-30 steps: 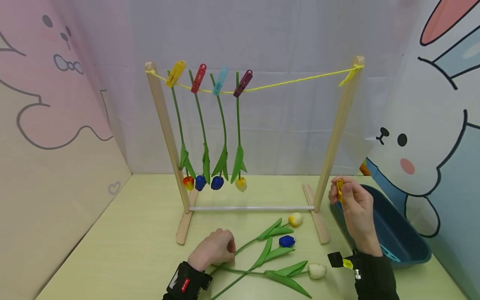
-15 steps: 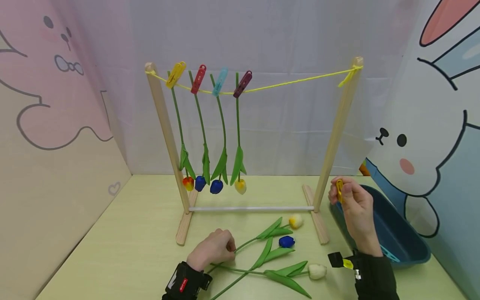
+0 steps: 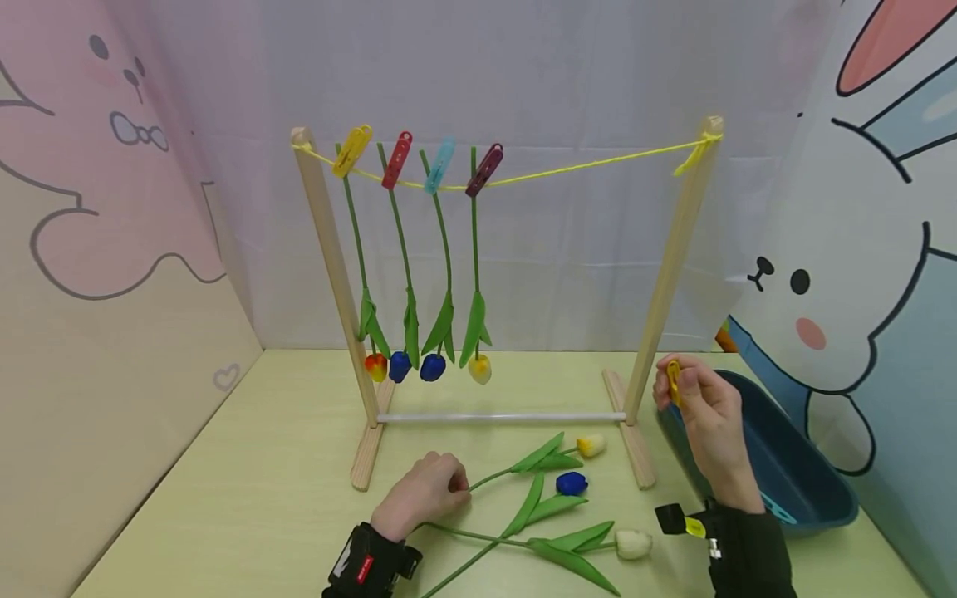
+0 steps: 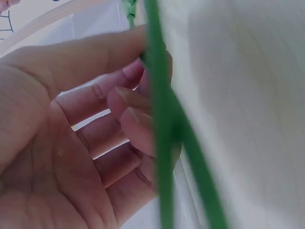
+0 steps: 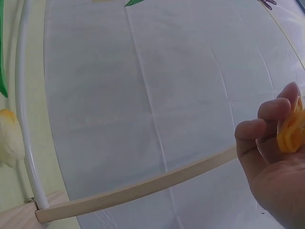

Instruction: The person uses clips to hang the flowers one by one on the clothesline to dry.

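In the head view, my left hand (image 3: 426, 497) pinches the stem of a yellow-and-white artificial tulip (image 3: 591, 446) close over the table. In the left wrist view, thumb and fingertips (image 4: 131, 45) meet behind two blurred green stems (image 4: 161, 119). A blue tulip (image 3: 571, 483) and a white tulip (image 3: 634, 542) lie beside it, stems crossing. My right hand (image 3: 706, 415) holds a yellow clothespin (image 3: 674, 380) upright near the rack's right post, partly hidden by the fingers in the right wrist view.
A wooden rack (image 3: 673, 266) carries a yellow string (image 3: 591, 164) where several tulips hang upside down by clothespins (image 3: 397, 160), all on the left part. A dark blue basin (image 3: 811, 465) stands at right with a light blue clothespin (image 3: 777, 507) inside.
My left hand has risen slightly with the pinched stem, and the yellow-and-white bloom has shifted a little toward me. My right hand stays almost still with the clothespin.
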Motion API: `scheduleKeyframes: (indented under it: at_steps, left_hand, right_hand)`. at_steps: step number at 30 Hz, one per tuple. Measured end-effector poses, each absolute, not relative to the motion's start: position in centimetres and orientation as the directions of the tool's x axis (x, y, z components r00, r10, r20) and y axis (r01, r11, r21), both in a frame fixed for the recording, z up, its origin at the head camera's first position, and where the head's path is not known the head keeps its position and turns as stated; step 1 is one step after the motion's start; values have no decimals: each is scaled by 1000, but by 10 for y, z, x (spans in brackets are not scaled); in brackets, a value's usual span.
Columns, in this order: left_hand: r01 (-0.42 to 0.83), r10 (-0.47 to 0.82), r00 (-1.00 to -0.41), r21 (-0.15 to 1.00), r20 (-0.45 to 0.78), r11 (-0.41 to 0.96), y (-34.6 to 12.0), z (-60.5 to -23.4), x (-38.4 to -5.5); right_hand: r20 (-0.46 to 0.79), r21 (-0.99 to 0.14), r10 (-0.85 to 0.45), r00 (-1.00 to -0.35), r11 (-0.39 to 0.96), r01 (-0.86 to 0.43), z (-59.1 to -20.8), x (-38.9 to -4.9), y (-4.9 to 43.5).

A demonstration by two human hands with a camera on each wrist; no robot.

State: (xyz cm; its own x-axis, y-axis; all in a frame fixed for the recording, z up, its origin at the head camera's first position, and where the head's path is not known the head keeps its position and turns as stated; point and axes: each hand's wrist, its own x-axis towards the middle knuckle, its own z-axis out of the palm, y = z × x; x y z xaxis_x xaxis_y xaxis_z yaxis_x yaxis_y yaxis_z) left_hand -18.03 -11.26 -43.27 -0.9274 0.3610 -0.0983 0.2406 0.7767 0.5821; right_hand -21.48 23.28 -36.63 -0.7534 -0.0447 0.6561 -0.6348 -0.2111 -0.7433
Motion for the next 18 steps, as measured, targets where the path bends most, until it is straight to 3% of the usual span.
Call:
scheduleKeyframes:
  at_steps: [7,18]
  left_hand:
    - [324,384,-923,563,14,760,-115,-432,-181]
    - [317,261,-948,478,180,819,-111,-428,-180]
  right_hand:
    - [677,-726,-66,-733,-221,-651,-368,-216,234]
    - [691,-712,-77,-719,-242,-659,-367,-215,235]
